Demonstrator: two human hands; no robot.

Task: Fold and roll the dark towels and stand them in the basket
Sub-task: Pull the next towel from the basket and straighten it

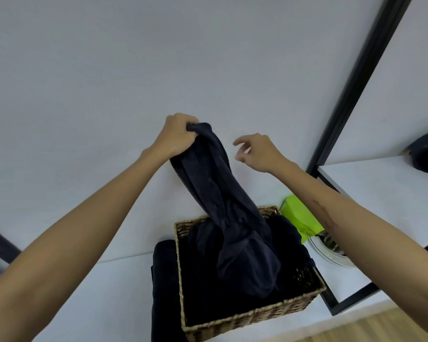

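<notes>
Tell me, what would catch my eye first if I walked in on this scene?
The long dark towel at the centre, which the left hand grips by its top end and holds high so it hangs into the wicker basket below. The right hand hovers beside it, fingers loosely spread and holding nothing. A bright green packet stands out just behind the basket's right corner.

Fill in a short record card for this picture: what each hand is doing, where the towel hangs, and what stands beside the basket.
left hand: grips the top of the dark towel
right hand: open, holds nothing, beside the towel
towel: hangs bunched, lower end in the wicker basket
left of basket: another dark towel
right of basket: green pack
</notes>
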